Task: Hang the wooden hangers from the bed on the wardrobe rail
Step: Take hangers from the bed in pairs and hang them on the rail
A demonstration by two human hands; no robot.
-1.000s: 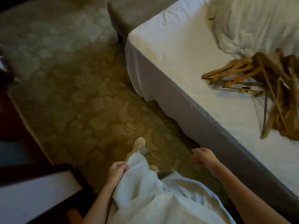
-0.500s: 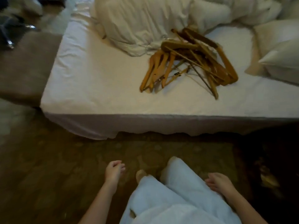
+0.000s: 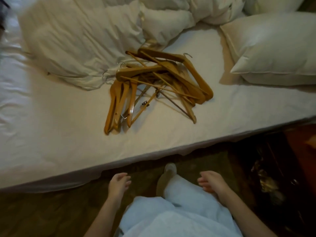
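Several wooden hangers (image 3: 159,86) with metal hooks lie in a tangled pile on the white bed (image 3: 68,134), near its middle. My left hand (image 3: 118,184) hangs low over the carpet, just short of the bed's near edge, fingers loosely apart and holding nothing. My right hand (image 3: 212,183) is at the same height to the right, also empty with fingers apart. Both hands are well below the pile and apart from it. No wardrobe or rail is in view.
A crumpled white duvet (image 3: 82,40) lies behind and left of the hangers. A white pillow (image 3: 277,48) sits at the right. Patterned carpet (image 3: 42,214) runs along the bed. Dark wooden furniture (image 3: 282,177) stands at the right. My light trousers and foot (image 3: 169,170) are between the hands.
The view has swung from the floor and bed corner to face the bed side-on and come closer. The hanger pile is now central, and both hands sit nearer the bed's edge.
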